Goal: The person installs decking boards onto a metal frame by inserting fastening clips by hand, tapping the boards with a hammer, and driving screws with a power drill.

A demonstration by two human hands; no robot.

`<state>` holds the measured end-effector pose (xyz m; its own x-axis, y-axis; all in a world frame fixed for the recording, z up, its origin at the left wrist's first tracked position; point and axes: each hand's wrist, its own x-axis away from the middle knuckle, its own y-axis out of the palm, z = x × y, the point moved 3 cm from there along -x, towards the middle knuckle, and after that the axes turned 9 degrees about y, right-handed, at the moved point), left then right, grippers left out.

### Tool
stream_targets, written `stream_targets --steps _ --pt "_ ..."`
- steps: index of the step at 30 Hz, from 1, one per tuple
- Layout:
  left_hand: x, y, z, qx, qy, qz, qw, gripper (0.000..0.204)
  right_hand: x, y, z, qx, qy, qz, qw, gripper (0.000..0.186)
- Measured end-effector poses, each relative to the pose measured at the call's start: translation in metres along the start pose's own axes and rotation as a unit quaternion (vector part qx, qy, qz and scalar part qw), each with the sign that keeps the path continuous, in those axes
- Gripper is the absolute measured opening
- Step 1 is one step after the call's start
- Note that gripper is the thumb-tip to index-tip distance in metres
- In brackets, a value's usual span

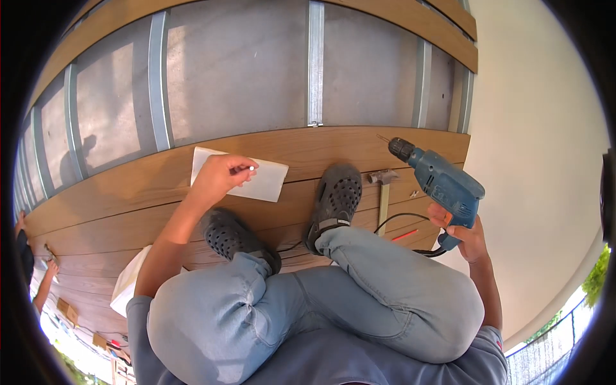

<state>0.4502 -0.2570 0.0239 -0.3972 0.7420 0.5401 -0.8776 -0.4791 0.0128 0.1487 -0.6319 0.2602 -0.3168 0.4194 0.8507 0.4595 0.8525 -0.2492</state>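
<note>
A blue corded drill (443, 186) with a black chuck and a thin bit pointing up-left is gripped by its handle in my right hand (458, 232). My left hand (226, 172) pinches a small white piece (251, 168) above a white rectangular sheet (263, 189) lying on the brown planks (128, 186). A claw hammer (385, 183) with a pale handle lies beside my right shoe (333, 199). Small pieces (414, 193) and a red pencil-like stick (405, 235) lie near the drill's black cable.
Metal joists (316, 64) run beyond the planks over a grey base, with more boards (256, 8) behind them. A cream wall (532, 128) is at the right. A co-worker's hands (51, 269) hold a hammer at the far left, near tan blocks (67, 310). A white object (128, 282) sits by my left arm.
</note>
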Motion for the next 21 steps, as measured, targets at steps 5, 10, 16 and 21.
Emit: stream_targets --steps 5,10,16,21 --pt "-0.045 0.039 -0.008 -0.008 0.046 -0.047 0.998 0.019 -0.010 0.050 -0.014 0.035 -0.001 -0.035 0.999 0.057" --pt "-0.045 0.056 -0.008 0.054 0.109 -0.036 0.992 0.018 -0.002 0.087 -0.028 0.012 0.027 -0.091 0.995 0.064" --pt "-0.050 0.062 0.005 0.040 0.121 -0.039 0.991 0.017 -0.007 0.089 -0.029 0.037 0.055 -0.149 0.987 0.066" --pt "-0.052 0.062 0.010 0.020 0.150 -0.026 0.988 0.017 -0.012 0.096 -0.034 0.021 0.053 -0.163 0.985 0.058"
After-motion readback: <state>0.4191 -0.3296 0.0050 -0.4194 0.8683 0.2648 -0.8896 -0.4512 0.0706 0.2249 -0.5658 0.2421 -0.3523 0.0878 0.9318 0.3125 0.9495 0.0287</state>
